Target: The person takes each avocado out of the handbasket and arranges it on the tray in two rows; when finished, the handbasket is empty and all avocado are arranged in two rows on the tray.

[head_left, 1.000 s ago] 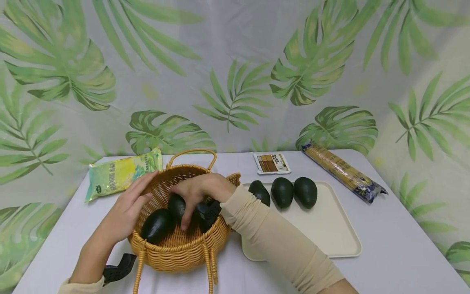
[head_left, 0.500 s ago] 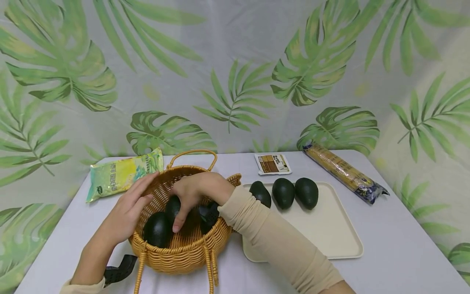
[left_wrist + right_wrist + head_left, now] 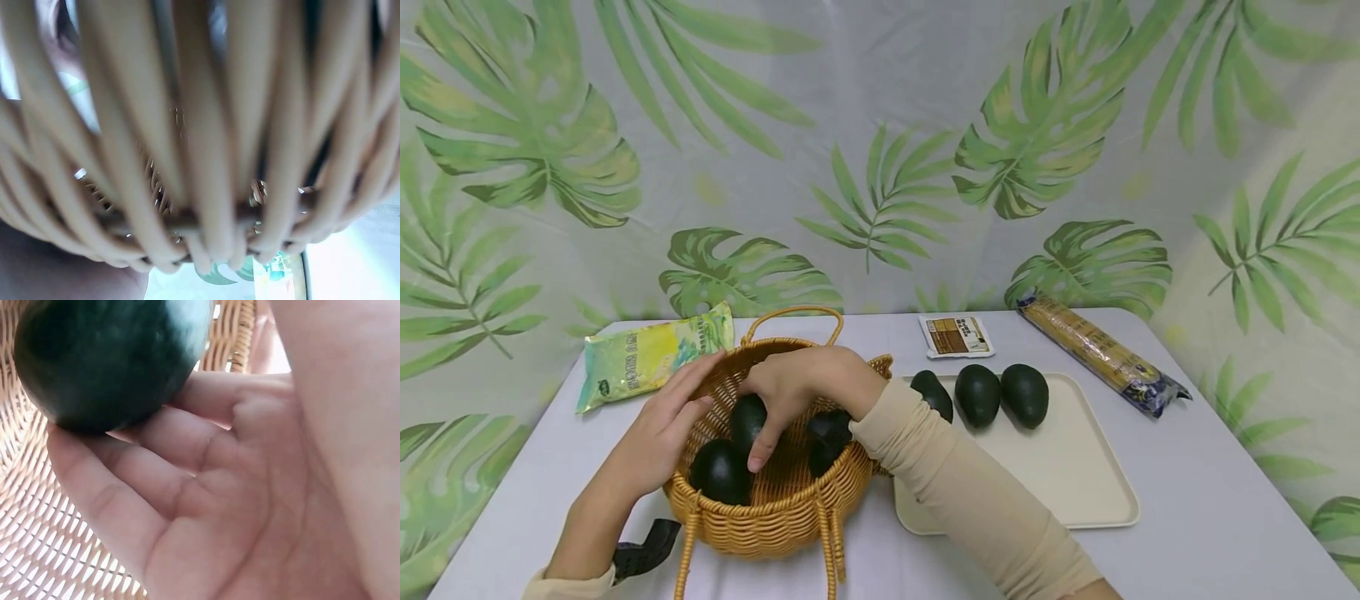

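Your right hand is down inside the wicker basket, working an avocado on the left side of the interior, just beyond a second avocado. Fingers first: the right wrist view has them bent round the fruit's surface, a loose wrap rather than a squeeze; your thumb comes down on the near right side, though whether it presses the skin you cannot tell from here. Over on the outside, your left hand lies along the basket's left flank, fingers nearly straight and slightly parted, tips up by the rim; from the left wrist you get little but blurred weave.

To do this well, I'd let that left hand brace the wall so the basket doesn't slide. Spread the right fingers' pressure evenly, since smooth, rounded skin looks apt to roll, and ease the fruit along the weave instead of knocking its neighbour. Mind your wrist against the right rim, too; it passes close there.

Now the lie of it: the avocado's long axis seems to run near to far, away from you, perhaps tipped a touch. Which end is the narrow one? Your hand hides too much to call it.
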